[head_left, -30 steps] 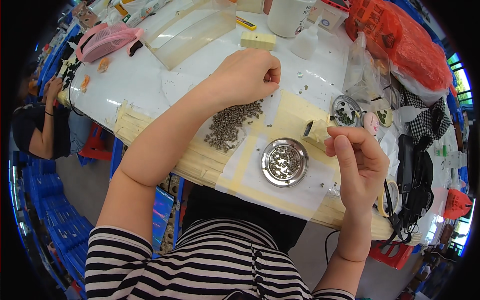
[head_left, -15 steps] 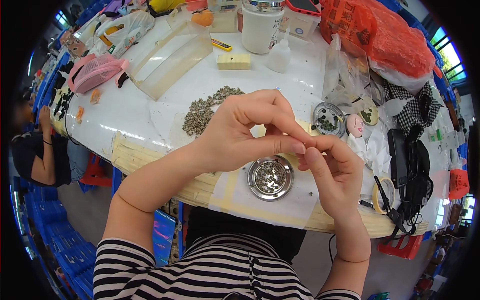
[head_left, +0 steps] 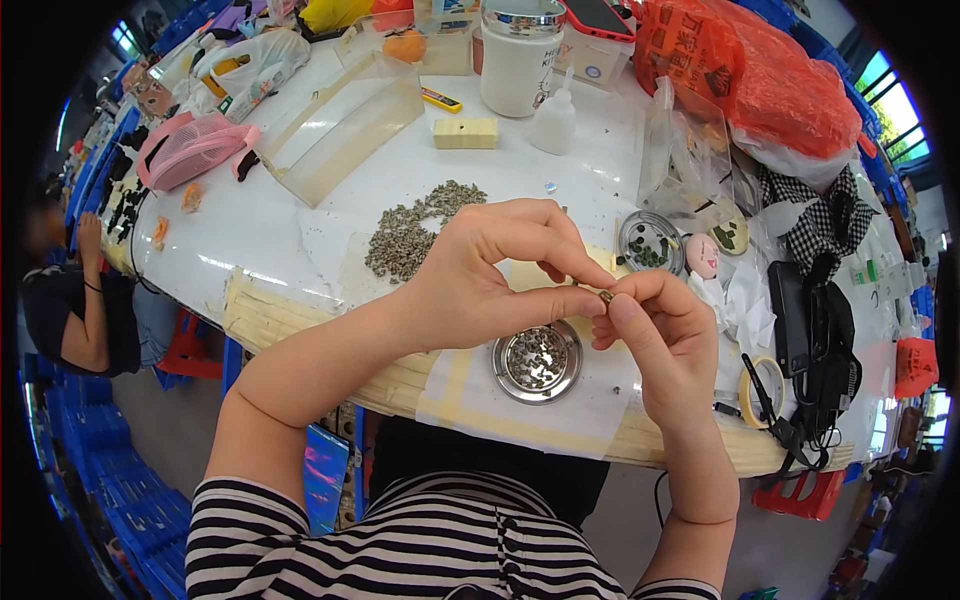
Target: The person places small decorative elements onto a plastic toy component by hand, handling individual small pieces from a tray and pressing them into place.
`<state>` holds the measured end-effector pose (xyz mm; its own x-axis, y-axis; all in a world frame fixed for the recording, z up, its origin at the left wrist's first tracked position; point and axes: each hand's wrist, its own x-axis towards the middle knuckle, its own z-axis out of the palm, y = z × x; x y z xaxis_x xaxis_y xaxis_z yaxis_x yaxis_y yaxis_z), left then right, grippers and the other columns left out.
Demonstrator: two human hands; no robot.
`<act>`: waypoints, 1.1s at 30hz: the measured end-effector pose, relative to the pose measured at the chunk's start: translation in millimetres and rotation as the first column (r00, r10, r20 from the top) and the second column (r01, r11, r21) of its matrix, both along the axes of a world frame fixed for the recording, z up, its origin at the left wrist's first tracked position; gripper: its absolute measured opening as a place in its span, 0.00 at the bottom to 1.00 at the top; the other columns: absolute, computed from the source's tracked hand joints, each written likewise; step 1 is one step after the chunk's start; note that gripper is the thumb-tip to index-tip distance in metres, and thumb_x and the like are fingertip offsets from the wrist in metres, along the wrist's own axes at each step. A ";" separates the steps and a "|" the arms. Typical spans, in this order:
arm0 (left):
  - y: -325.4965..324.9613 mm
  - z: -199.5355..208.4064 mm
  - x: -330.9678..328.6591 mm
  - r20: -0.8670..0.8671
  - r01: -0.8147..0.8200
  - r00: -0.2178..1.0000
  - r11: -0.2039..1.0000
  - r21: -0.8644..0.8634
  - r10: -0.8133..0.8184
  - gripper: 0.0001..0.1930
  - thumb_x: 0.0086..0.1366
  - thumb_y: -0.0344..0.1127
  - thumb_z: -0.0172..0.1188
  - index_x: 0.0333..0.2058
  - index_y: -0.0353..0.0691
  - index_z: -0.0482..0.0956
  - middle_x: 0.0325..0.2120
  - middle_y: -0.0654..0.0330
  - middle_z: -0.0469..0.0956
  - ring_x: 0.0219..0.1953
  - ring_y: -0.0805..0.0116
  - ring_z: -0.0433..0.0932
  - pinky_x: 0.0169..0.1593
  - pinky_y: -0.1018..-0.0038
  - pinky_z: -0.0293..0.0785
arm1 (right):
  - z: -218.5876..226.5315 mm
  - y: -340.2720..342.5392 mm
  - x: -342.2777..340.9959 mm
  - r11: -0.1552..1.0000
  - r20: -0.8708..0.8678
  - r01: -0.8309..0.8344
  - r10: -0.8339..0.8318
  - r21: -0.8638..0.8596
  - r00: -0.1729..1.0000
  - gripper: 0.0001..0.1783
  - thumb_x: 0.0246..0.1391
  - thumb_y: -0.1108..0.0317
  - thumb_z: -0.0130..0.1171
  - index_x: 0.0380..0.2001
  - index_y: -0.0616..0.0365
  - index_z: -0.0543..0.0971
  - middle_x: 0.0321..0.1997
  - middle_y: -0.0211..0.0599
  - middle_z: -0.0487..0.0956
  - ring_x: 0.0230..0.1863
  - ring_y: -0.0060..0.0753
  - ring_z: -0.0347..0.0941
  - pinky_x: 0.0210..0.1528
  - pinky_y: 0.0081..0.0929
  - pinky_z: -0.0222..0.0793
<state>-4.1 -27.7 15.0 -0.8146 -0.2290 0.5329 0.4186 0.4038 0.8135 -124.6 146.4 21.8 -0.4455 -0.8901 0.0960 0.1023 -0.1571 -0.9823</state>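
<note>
Over the near edge of the table, my left hand [head_left: 500,265] and my right hand [head_left: 660,335] meet fingertip to fingertip. Both are closed in a pinch on a tiny dark brownish metallic piece [head_left: 606,296], too small to name. Just below the hands sits a round metal dish [head_left: 574,385] holding several small grey-brown pieces. Beyond my left hand lies a loose heap of similar small pieces [head_left: 395,240]. Right of my right hand, a clear round dish [head_left: 628,228] contains small dark green pieces.
A white lidded mug [head_left: 520,70], a squeeze bottle [head_left: 553,125] and a pale yellow block [head_left: 465,134] stand farther back. At the right are a pink oval object [head_left: 702,256], a tape roll [head_left: 762,392], black straps and red bags [head_left: 760,80]. Another person [head_left: 75,320] sits at far left.
The tiny piece between my fingertips now shows, as the pinching fingers have shifted slightly apart. My right hand has moved a little left; the view has shifted slightly.
</note>
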 end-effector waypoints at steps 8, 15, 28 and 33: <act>-1.1 -1.6 -0.7 -0.060 -0.034 0.998 0.997 -0.072 0.029 0.11 0.52 0.25 0.73 0.36 0.42 0.88 0.28 0.63 0.80 0.31 0.73 0.78 0.35 0.78 0.71 | 1.7 0.2 -0.5 0.999 -0.023 0.013 -0.012 0.032 1.000 0.06 0.64 0.73 0.56 0.39 0.67 0.78 0.34 0.33 0.80 0.34 0.17 0.75 0.38 0.18 0.74; -1.2 -1.8 -0.8 -0.081 -0.063 0.995 0.994 -0.084 0.057 0.11 0.52 0.23 0.72 0.35 0.42 0.88 0.28 0.62 0.79 0.31 0.73 0.77 0.34 0.78 0.71 | 0.6 0.5 -0.3 0.999 -0.086 0.048 -0.046 0.018 0.995 0.08 0.64 0.73 0.56 0.42 0.68 0.79 0.37 0.36 0.81 0.36 0.19 0.77 0.40 0.19 0.76; -1.2 0.1 -0.7 -0.113 -0.104 0.990 0.981 -0.163 0.086 0.11 0.51 0.22 0.71 0.35 0.41 0.87 0.28 0.62 0.79 0.31 0.73 0.78 0.34 0.78 0.71 | 12.2 5.3 -7.9 0.984 -0.287 0.178 -0.175 -0.018 0.942 0.09 0.64 0.73 0.57 0.43 0.68 0.80 0.35 0.33 0.82 0.33 0.19 0.76 0.37 0.17 0.72; 2.0 -4.4 -2.2 -0.073 -0.086 0.994 0.986 -0.142 0.076 0.10 0.52 0.23 0.71 0.35 0.40 0.87 0.28 0.62 0.80 0.31 0.72 0.78 0.35 0.78 0.72 | 20.2 10.1 -34.9 0.922 -0.753 0.377 -0.307 -0.085 0.582 0.05 0.52 0.76 0.66 0.33 0.65 0.83 0.28 0.35 0.80 0.29 0.21 0.73 0.35 0.18 0.68</act>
<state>-6.3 -25.7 10.7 -0.7575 -0.2094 0.6184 0.4315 0.5502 0.7149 -159.5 156.5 42.1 -0.5260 -0.7065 0.4734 -0.7074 0.0545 -0.7047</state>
